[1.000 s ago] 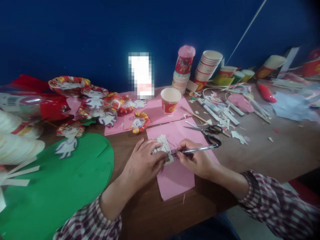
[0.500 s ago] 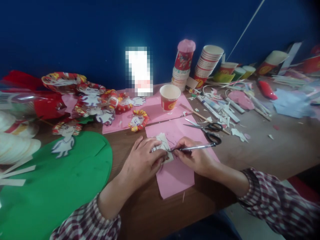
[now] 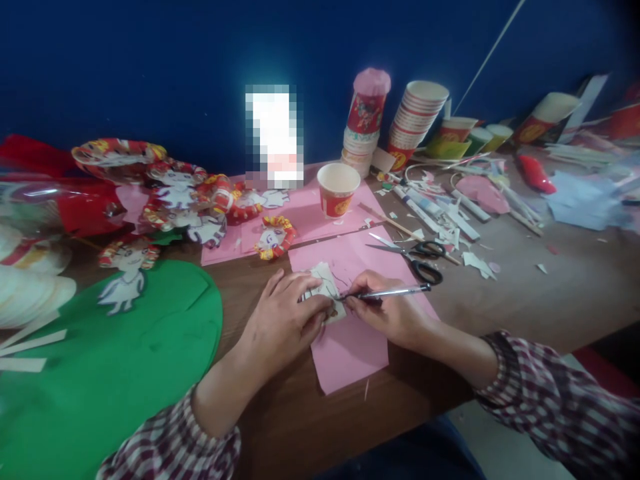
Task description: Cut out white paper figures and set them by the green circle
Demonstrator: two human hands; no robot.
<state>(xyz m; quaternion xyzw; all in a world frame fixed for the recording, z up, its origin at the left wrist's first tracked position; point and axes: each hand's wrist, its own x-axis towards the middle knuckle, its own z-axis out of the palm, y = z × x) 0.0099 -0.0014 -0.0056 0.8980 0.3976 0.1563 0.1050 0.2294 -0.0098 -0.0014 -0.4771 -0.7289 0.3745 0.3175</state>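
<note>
My right hand (image 3: 383, 308) is closed around a pen (image 3: 400, 292), whose tip touches a small piece of white paper (image 3: 327, 283) with dark lines drawn on it. My left hand (image 3: 280, 320) grips that paper at its left and lower side, with the thumb and fingers close together over it. Part of the drawing is hidden under these fingers. Beneath the paper lies a pink sheet (image 3: 350, 353). Black-handled scissors (image 3: 427, 252) rest just beyond my right hand, partly over the pink sheet.
A paper cup (image 3: 339, 190) stands on more pink paper behind my hands. Stacked cups (image 3: 417, 123), markers (image 3: 417, 210) and paper scraps (image 3: 479, 264) are at the right. On the left are green paper (image 3: 150, 360) and cut-out paper figures (image 3: 123, 290).
The view has shifted slightly, so the things on the table sit a little higher and further left. Both hands stay almost in place, the pen still on the paper.
</note>
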